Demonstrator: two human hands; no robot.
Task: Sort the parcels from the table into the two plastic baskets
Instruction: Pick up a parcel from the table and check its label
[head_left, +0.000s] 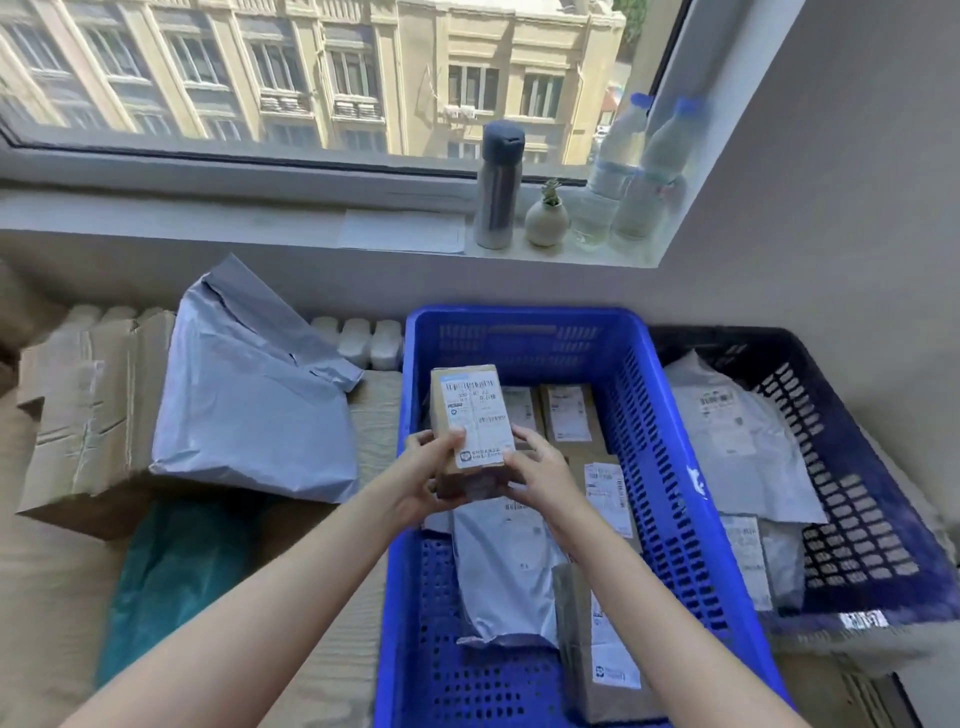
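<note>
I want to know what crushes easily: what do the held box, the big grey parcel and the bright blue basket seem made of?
Held box: brown cardboard, matte, with a white paper label. Big grey parcel: thin plastic mailer film, slightly glossy and creased, so probably soft. Bright blue basket: rigid moulded plastic with perforated walls.

The counter (374, 415) is a pale, ribbed surface running under the window wall. At its left end lies a large cardboard box (88, 415), crumpled and taped, with a big grey mailer bag (249, 395) leaning over its right side. Near the front edge a teal bag (171, 577) lies flat, just beside the box's corner. To the right stands a bright blue basket (670, 467), its left wall near the grey bag. Touching its right side is a dark blue basket (852, 457), set against the corner wall. A row of white rounded objects (358, 340) lines the back edge.
</note>
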